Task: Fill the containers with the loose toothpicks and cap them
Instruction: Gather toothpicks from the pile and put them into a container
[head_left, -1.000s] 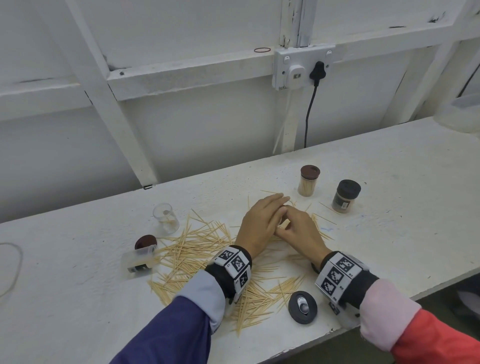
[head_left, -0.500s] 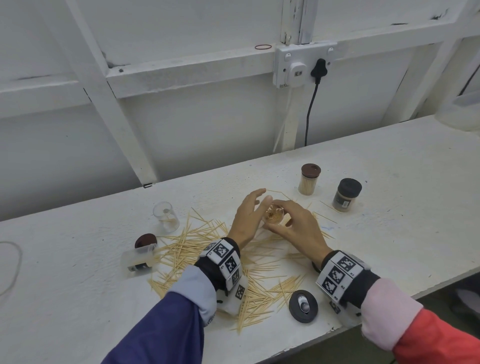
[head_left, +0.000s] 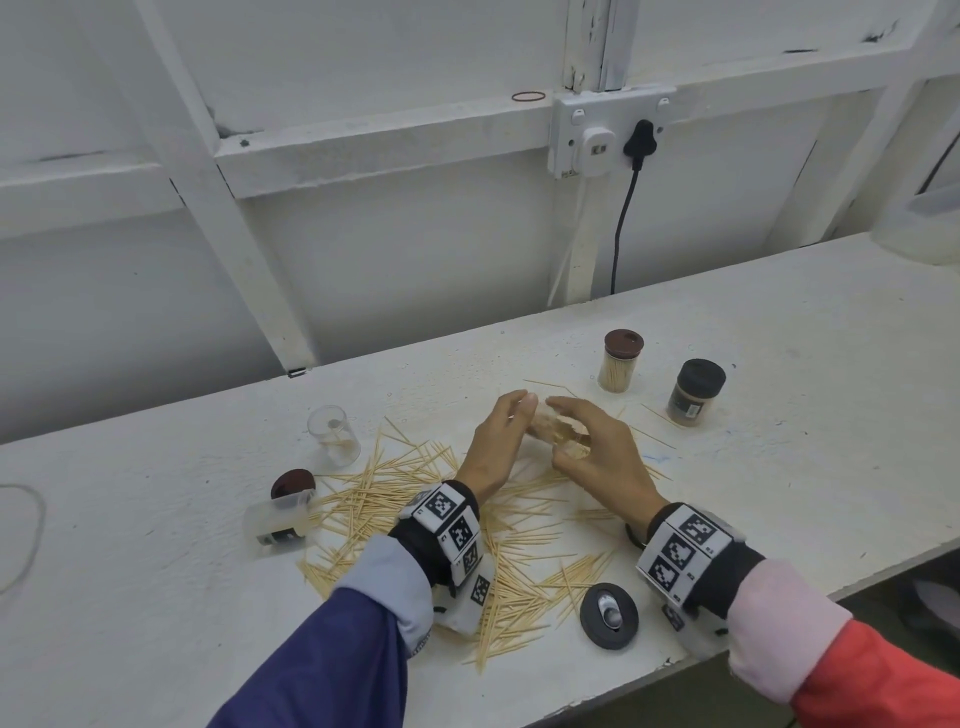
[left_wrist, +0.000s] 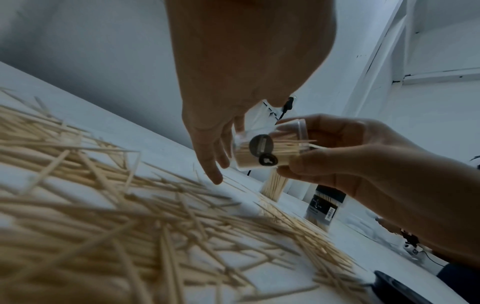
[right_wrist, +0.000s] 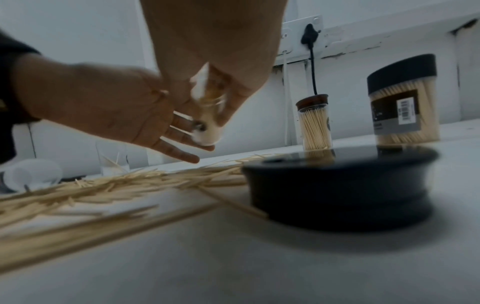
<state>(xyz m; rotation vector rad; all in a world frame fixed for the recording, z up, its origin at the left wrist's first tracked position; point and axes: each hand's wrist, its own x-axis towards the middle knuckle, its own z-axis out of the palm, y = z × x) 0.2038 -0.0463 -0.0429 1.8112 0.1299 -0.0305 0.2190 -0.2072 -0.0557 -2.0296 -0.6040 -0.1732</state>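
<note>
My right hand (head_left: 597, 452) grips a small clear container (head_left: 553, 426) packed with toothpicks, tilted onto its side just above the bench. In the left wrist view the container (left_wrist: 270, 150) has toothpick tips poking out of its open mouth toward the right palm. My left hand (head_left: 496, 441) is beside it, its straight fingers (left_wrist: 215, 156) against the container's bottom end. Loose toothpicks (head_left: 415, 493) lie spread over the bench below and to the left of both hands. A black cap (head_left: 609, 614) lies near the front edge by my right wrist.
An empty clear container (head_left: 335, 434) stands upright at the left. Another container (head_left: 275, 522) lies on its side with a brown cap (head_left: 292, 483) next to it. A brown-capped full container (head_left: 621, 361) and a black-capped full jar (head_left: 693, 392) stand behind the hands.
The hands were pressed together low over the bench, then held the container upright. Now it is tipped sideways and raised slightly, and the left fingers have straightened against its base.
</note>
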